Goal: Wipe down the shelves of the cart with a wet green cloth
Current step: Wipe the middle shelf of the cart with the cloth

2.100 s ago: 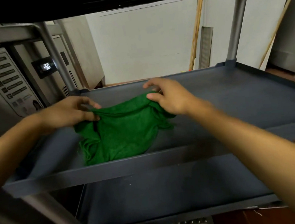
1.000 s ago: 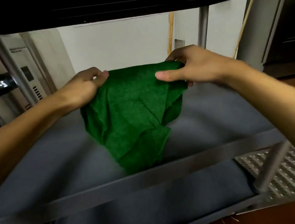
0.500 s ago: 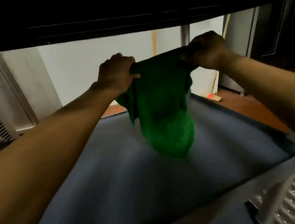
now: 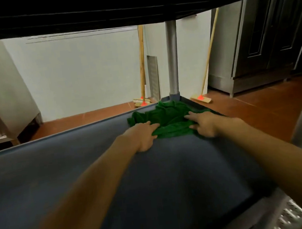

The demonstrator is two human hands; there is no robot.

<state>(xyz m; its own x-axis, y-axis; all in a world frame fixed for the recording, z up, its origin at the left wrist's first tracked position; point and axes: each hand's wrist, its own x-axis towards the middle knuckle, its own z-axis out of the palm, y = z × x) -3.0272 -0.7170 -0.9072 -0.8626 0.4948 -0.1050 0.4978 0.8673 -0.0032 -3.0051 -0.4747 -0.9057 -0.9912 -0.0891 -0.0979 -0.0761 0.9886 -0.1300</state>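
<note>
Green cloth (image 4: 167,119) lies bunched in the far right corner of the grey cart shelf (image 4: 77,169), against the upright post (image 4: 172,59). Left hand (image 4: 145,134) and right hand (image 4: 203,124) press flat on its near edge, fingers spread; thumbs hidden. Forearms blurred. Upper shelf (image 4: 96,7) cuts off the view above.
</note>
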